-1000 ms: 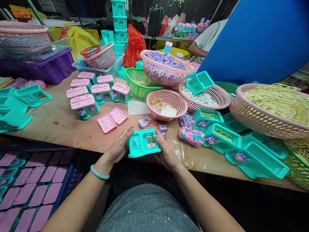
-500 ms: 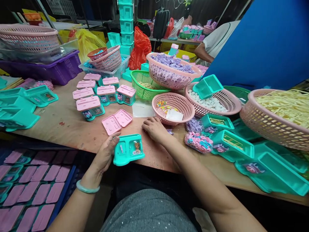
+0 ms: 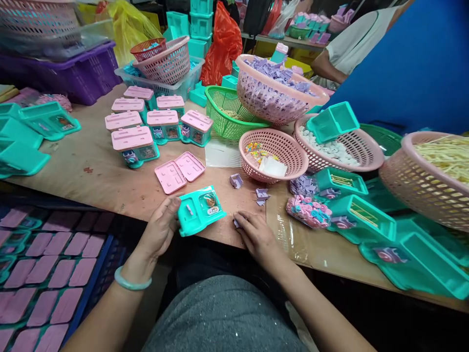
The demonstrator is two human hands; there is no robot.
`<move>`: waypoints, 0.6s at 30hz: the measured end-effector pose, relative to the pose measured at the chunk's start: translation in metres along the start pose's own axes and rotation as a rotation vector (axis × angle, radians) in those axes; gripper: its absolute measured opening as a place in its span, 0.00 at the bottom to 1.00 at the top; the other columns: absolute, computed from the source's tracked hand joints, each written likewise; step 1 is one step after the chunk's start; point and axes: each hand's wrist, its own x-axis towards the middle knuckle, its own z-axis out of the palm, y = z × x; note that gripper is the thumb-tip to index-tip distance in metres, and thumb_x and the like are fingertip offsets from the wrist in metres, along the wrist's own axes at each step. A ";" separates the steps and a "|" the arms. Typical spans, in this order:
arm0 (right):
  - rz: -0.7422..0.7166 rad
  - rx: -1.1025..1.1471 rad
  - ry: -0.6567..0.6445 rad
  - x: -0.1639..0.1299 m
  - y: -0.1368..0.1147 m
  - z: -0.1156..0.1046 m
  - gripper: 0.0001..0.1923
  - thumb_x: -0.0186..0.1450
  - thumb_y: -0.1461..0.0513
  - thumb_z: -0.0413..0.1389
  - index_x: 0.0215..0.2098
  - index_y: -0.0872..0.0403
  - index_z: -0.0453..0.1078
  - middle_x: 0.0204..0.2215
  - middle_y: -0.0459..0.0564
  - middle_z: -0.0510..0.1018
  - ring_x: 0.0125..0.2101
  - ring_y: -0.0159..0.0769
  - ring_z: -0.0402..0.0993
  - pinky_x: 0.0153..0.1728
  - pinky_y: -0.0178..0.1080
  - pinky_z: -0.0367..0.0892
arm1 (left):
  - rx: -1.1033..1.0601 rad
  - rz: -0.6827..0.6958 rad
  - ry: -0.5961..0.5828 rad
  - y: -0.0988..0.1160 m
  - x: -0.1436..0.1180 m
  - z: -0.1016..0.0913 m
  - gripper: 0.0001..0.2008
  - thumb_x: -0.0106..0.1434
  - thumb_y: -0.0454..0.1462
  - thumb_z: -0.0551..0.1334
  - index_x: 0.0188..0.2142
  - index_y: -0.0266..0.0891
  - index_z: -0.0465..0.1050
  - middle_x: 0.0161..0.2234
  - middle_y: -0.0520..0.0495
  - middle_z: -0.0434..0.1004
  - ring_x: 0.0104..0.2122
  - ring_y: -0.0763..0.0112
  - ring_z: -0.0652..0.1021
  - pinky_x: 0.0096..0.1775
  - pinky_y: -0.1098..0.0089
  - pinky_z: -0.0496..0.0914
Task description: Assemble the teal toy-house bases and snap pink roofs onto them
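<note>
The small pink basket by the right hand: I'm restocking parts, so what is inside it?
The small pink basket holds small multicoloured pieces and a white sheet lying partly over them; whatever is beneath that sheet is hidden.

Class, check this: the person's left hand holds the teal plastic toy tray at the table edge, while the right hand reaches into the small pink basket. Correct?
Not quite. The head view shows the right hand resting on the wooden table over a small purple piece, well short of the small pink basket. The left hand does hold the teal plastic toy tray.
</note>
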 end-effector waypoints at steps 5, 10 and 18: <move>0.293 0.187 0.269 0.013 -0.005 -0.033 0.13 0.67 0.59 0.63 0.50 0.50 0.75 0.39 0.52 0.80 0.37 0.41 0.76 0.37 0.45 0.76 | 0.045 -0.009 0.012 -0.009 -0.003 0.031 0.30 0.58 0.52 0.72 0.53 0.39 0.71 0.37 0.50 0.80 0.33 0.70 0.79 0.34 0.72 0.73; 0.407 0.572 0.344 0.030 -0.057 -0.048 0.18 0.69 0.63 0.60 0.56 0.47 0.73 0.46 0.51 0.76 0.43 0.37 0.78 0.42 0.42 0.79 | 0.132 0.068 -0.055 -0.020 -0.009 0.064 0.28 0.57 0.50 0.73 0.51 0.40 0.70 0.38 0.49 0.80 0.35 0.72 0.79 0.35 0.73 0.73; 0.365 0.356 0.258 0.031 -0.065 -0.048 0.13 0.68 0.63 0.61 0.51 0.52 0.73 0.43 0.52 0.80 0.44 0.40 0.79 0.47 0.47 0.77 | 0.169 0.077 -0.103 -0.020 -0.012 0.074 0.26 0.58 0.47 0.74 0.49 0.39 0.70 0.37 0.49 0.81 0.35 0.71 0.80 0.33 0.75 0.74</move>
